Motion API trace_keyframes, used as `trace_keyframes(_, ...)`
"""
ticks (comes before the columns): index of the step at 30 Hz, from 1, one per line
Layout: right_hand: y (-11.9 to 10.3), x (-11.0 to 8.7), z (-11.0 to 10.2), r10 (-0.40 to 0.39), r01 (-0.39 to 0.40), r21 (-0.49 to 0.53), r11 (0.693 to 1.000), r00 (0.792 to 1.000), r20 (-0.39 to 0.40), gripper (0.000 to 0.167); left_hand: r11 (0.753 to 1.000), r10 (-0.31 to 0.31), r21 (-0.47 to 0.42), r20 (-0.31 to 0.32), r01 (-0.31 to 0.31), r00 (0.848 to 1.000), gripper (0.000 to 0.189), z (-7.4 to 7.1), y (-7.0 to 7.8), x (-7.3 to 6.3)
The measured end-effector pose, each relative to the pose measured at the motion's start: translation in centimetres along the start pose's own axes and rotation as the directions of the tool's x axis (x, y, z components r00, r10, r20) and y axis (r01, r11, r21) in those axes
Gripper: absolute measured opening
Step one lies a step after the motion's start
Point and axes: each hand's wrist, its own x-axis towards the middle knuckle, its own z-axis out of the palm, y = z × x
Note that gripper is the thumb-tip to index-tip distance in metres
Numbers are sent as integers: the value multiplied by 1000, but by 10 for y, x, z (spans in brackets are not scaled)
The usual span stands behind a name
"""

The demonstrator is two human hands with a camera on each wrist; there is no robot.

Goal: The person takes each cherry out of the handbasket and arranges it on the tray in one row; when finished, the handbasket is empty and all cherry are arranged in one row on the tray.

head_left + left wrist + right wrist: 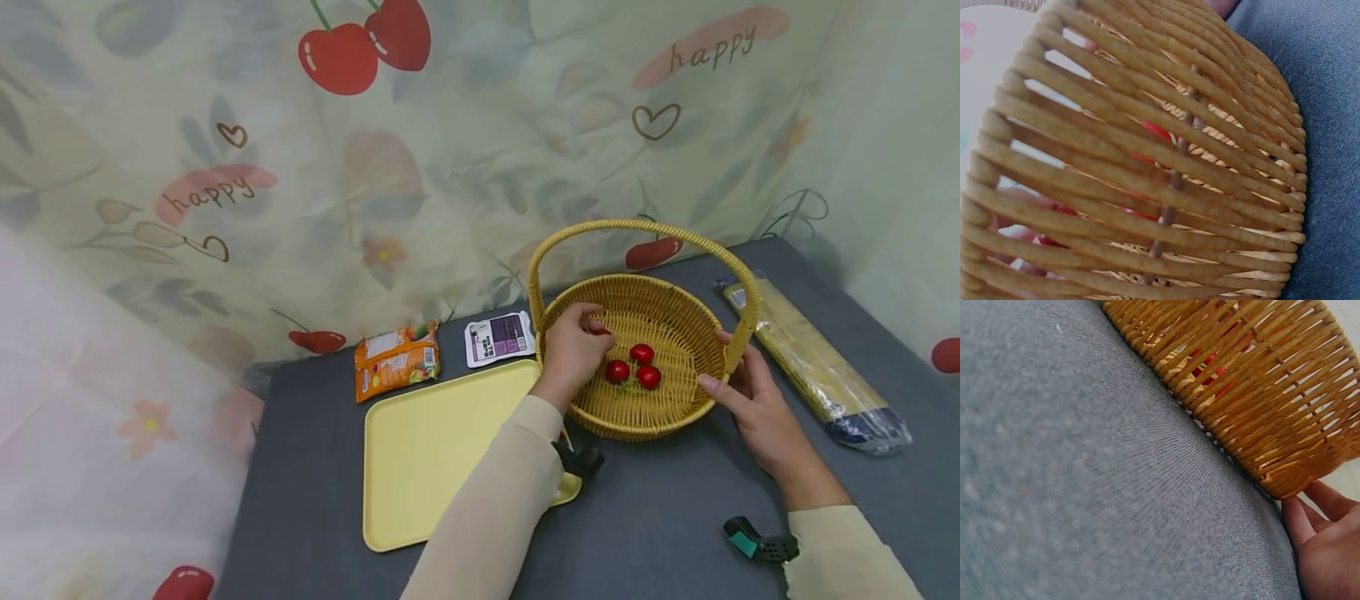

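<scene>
A round wicker basket [678, 392] with a tall arched handle stands on the grey cloth. On its bottom lie three small red cherry tomatoes [641, 354] with bits of green stem. My left hand [573, 346] reaches over the left rim and pinches another cherry tomato [602, 332], mostly covered by the fingers. Through the weave in the left wrist view, fingers [1016, 234] show beside something red. At the right side, my right hand [761, 408] holds the basket near the foot of the handle, thumb at the rim. The right wrist view shows its fingertips touching the wicker wall [1260, 419].
A pale yellow tray [420, 467] lies left of the basket, partly under my left forearm. Behind it are an orange packet [397, 360] and a white and purple packet [498, 339]. To the right lies a long clear bag of yellow strips [817, 358]. Patterned cloth hangs behind.
</scene>
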Motion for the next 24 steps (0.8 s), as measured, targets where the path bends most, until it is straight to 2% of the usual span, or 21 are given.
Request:
trace_keyframes(7,0,1,-2,-11,11,29,1000,1000,-1,70,991,64,-117,41,-59,997,36,-3,1,-2)
trace_keyframes(12,0,1,-3,-12,12,21,1000,1000,3,70,985,57,-168,55,-47,997,45,-3,2,-3)
trace_keyframes(14,0,1,-2,-12,12,20,1000,1000,5,70,974,57,-222,67,-41,996,46,-4,2,-3)
trace_keyframes(18,0,1,-2,-11,11,22,1000,1000,10,70,943,88,-330,101,-51,991,32,-5,1,-6)
trace_keyframes(21,0,0,-2,-8,8,27,1000,1000,14,70,928,109,-367,107,-63,988,28,-6,1,-7)
trace_keyframes(24,-1,0,-1,-3,3,24,1000,1000,16,71,914,122,-400,108,-69,987,34,-7,0,-7)
